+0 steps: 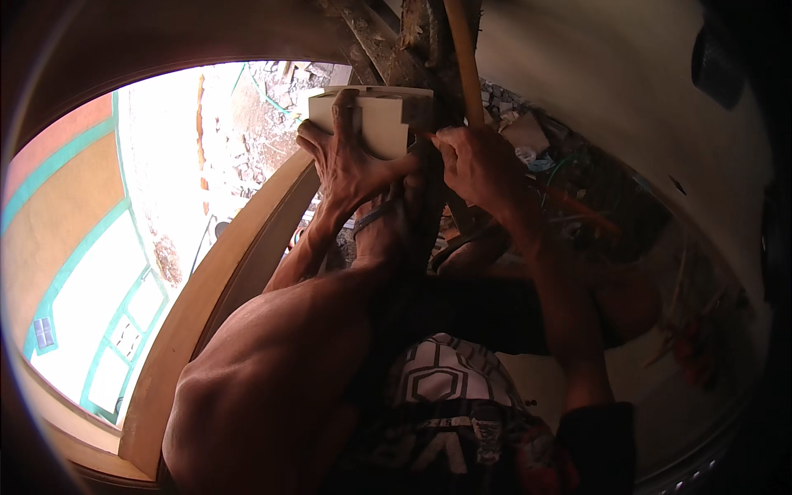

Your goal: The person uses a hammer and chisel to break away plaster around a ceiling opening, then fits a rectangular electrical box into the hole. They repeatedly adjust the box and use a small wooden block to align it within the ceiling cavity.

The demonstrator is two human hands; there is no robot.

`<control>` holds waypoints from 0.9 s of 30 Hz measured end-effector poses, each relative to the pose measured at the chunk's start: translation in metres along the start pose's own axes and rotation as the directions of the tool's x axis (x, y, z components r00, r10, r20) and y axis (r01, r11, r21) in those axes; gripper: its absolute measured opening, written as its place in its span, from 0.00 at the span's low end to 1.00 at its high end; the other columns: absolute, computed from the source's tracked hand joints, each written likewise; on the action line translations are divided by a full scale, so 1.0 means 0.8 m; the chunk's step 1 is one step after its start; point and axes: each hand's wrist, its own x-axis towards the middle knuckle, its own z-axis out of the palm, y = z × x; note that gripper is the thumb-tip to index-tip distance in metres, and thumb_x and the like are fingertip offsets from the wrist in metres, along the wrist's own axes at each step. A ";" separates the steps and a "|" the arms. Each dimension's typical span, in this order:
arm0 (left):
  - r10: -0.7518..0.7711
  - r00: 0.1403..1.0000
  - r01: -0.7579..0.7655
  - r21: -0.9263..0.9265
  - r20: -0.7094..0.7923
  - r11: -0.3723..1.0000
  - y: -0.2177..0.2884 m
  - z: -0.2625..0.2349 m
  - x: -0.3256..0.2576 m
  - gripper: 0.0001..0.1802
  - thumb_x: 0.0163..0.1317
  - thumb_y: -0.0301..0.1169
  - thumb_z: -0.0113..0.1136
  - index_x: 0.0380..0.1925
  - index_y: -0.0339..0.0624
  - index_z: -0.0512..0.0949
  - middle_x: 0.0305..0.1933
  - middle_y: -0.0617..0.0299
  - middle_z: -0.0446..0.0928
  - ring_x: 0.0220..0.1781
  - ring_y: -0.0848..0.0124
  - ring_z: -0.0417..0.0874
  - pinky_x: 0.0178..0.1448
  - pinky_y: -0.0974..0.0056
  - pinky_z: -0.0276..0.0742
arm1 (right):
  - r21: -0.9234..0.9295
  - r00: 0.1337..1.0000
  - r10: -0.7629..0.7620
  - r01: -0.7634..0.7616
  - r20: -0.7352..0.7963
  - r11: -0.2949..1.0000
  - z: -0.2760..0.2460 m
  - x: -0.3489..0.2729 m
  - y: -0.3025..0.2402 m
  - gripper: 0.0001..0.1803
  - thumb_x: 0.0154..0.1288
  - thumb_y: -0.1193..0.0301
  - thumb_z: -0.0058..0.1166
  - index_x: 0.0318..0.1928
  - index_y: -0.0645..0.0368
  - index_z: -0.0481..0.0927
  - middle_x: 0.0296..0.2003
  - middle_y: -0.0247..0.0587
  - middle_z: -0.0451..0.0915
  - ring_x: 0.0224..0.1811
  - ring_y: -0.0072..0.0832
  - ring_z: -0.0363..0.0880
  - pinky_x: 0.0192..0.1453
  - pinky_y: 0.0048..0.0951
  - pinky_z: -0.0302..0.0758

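Observation:
My left hand (351,169) presses on a cream-white rectangular block (379,124), its fingers spread over the front face and left edge. At its right end the block has a stepped, notched corner. Close beside that corner, my right hand (483,165) is closed in a pinch around something thin and dark, too shadowed to name. A yellow-brown wooden pole (464,58) comes down behind or against the right hand's knuckles; whether it is gripped I cannot tell. Below the block is my foot, with a grey-blue strap (375,216) across it.
Rough branches or trunks (396,49) stand behind the block. A pale wooden frame (223,272) runs along my left side, before a bright yard and a building with teal trim (87,190). Rubble and scraps (528,136) lie at the right. My bare knee (239,388) is bent at lower left.

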 end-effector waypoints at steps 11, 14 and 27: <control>0.038 0.997 -0.038 0.005 -0.063 0.999 -0.009 0.008 -0.001 0.64 0.28 0.56 0.73 0.69 0.46 0.56 0.56 0.41 0.73 0.56 0.45 0.59 0.68 0.41 0.48 | -0.018 0.998 -0.016 0.017 0.062 1.000 0.024 0.011 0.006 0.09 0.67 0.69 0.55 0.39 0.59 0.84 0.32 0.53 0.84 0.39 0.49 0.85 0.45 0.48 0.81; 0.042 0.999 -0.044 -0.053 -0.024 0.998 -0.005 0.011 0.005 0.64 0.28 0.57 0.74 0.69 0.46 0.56 0.57 0.40 0.72 0.56 0.45 0.59 0.68 0.41 0.49 | -0.004 0.998 -0.062 0.062 -0.008 0.998 0.033 0.015 0.008 0.10 0.69 0.68 0.53 0.39 0.61 0.84 0.33 0.53 0.85 0.39 0.52 0.85 0.44 0.49 0.81; 0.059 0.994 -0.065 -0.062 -0.093 0.996 -0.027 0.022 0.005 0.65 0.28 0.56 0.76 0.70 0.49 0.57 0.54 0.36 0.64 0.55 0.46 0.57 0.65 0.42 0.54 | 0.065 0.997 0.003 -0.008 0.083 0.998 0.042 0.025 0.019 0.09 0.68 0.70 0.54 0.39 0.62 0.84 0.31 0.59 0.82 0.37 0.55 0.83 0.42 0.50 0.80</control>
